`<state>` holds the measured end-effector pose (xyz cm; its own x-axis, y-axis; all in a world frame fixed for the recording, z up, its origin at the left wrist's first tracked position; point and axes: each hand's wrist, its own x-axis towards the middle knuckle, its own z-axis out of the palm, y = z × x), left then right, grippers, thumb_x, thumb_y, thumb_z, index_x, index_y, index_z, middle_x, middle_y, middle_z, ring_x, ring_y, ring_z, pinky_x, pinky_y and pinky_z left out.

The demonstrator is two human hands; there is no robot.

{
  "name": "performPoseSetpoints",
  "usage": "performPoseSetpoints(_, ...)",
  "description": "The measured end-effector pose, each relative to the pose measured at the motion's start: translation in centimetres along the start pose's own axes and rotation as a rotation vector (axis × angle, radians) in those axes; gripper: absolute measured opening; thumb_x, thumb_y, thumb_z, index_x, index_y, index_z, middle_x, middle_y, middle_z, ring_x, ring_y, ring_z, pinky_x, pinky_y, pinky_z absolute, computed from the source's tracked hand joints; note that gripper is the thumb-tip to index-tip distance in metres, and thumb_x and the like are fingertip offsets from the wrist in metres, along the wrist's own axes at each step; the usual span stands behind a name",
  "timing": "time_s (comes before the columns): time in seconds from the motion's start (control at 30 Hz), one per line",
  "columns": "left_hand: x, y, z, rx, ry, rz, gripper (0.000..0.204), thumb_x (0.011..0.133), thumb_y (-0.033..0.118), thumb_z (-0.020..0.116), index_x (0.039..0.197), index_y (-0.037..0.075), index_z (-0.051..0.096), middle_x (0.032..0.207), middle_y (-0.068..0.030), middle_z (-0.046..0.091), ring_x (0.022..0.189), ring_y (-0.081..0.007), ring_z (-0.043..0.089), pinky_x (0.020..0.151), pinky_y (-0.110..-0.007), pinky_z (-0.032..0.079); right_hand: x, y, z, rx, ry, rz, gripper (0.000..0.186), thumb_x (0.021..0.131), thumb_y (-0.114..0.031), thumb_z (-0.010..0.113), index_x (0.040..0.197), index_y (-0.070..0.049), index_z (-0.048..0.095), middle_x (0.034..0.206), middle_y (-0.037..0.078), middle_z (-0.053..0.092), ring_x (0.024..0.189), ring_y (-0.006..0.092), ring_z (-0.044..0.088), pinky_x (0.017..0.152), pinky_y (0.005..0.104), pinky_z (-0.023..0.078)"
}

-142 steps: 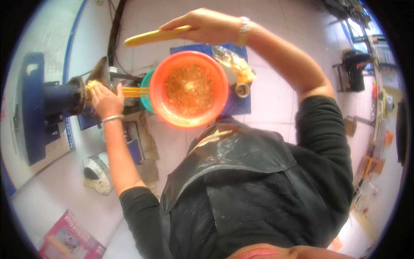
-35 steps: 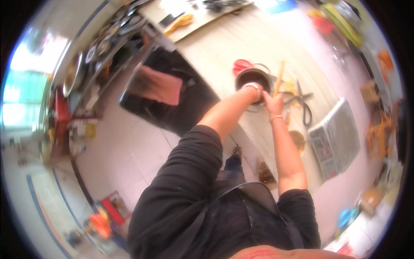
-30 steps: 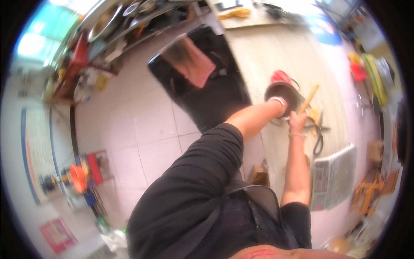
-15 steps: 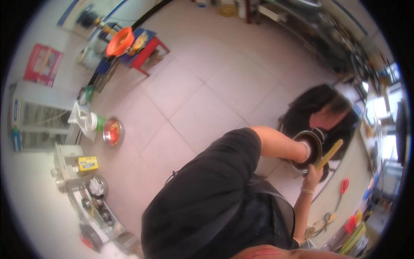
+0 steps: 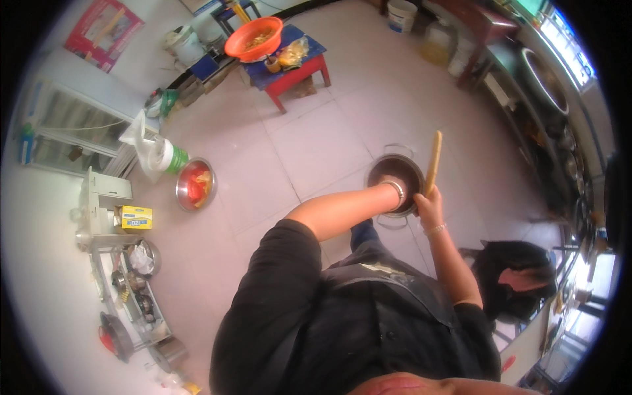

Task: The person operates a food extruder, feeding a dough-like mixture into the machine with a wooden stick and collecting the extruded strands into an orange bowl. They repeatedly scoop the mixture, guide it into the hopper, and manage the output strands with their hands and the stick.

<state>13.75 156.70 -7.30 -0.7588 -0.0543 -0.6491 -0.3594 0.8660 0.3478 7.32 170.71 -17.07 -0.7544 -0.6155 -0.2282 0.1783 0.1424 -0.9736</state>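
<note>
A deep metal pot (image 5: 411,175) with a dark inside is in front of the person's body, seen against the pale tiled floor (image 5: 263,227); what bears its weight cannot be made out. The left hand (image 5: 391,181) is sunk inside it up to about the wrist, so its fingers are mostly hidden and I cannot tell whether they are spread, closed or gripping. The bottom of the pot is hidden too, and any contents are too dark to read.

The left forearm crosses from the left with the elbow bent and a pale bracelet (image 5: 398,189) at the wrist. The right hand (image 5: 430,207) comes up from the lower right, just beside the pot's rim, its fingers wrapped around a pale wooden stick (image 5: 434,161) that stands nearly upright. Whether that hand also grips the rim is unclear. A dark apron (image 5: 355,280) with pale smears covers the person's front.

To the left, a shiny metal bowl (image 5: 180,196) on the floor holds something red and yellow, beside a white and green bucket (image 5: 172,158). Farther off, an orange basin (image 5: 237,41) of brownish, crumbly stuff stands on a red stool (image 5: 301,76) with a blue top, next to a yellowish bag (image 5: 293,52). At lower right, a pink cloth (image 5: 520,280) lies on a black object, partly cut off by dark glare.
</note>
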Motion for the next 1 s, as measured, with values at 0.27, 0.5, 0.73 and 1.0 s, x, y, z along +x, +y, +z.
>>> performPoseSetpoints(0.27, 0.6, -23.4, -11.1, -0.149, -0.012, -0.303, 0.05, 0.089, 0.045, 0.061, 0.124, 0.01, 0.065, 0.13, -0.0121, 0.062, 0.121, -0.0283, 0.059, 0.095, -0.044, 0.048, 17.5, -4.3, 22.3, -0.155, -0.262, 0.054, 0.025, 0.079, -0.002, 0.058, 0.103, 0.003, 0.052, 0.066, 0.006, 0.056, 0.045, 0.0132, 0.053, 0.038, 0.0283, 0.042)
performPoseSetpoints(0.5, 0.6, -44.1, -19.9, -0.102, 0.033, -0.373, 0.044, 0.09, 0.044, 0.058, 0.119, 0.011, 0.067, 0.121, -0.0119, 0.066, 0.116, -0.0254, 0.062, 0.092, -0.041, 0.049, 30.3, -9.0, 41.7, -0.252, -0.339, -0.001, 0.021, 0.078, -0.005, 0.059, 0.097, 0.003, 0.053, 0.063, 0.008, 0.057, 0.045, 0.0148, 0.055, 0.039, 0.0313, 0.044)
performPoseSetpoints(0.73, 0.4, -64.3, -29.8, -0.339, 0.033, -0.178, 0.043, 0.088, 0.035, 0.062, 0.118, 0.005, 0.067, 0.124, -0.0175, 0.064, 0.116, -0.0307, 0.061, 0.096, -0.041, 0.048, 42.0, -8.4, 58.8, -0.08, -0.287, 0.047, 0.019, 0.079, -0.004, 0.058, 0.096, 0.003, 0.053, 0.06, 0.004, 0.054, 0.042, 0.0125, 0.05, 0.035, 0.0283, 0.039)
performPoseSetpoints(1.0, 4.0, -81.2, -39.3, -0.209, 0.078, -0.046, 0.03, 0.083, 0.016, 0.06, 0.106, 0.001, 0.071, 0.111, -0.0236, 0.067, 0.109, -0.0339, 0.064, 0.091, -0.042, 0.05, 53.1, -10.7, 72.4, -0.027, -0.2, 0.053, 0.022, 0.079, -0.002, 0.058, 0.101, 0.003, 0.054, 0.063, 0.004, 0.055, 0.043, 0.0114, 0.05, 0.036, 0.0275, 0.039)
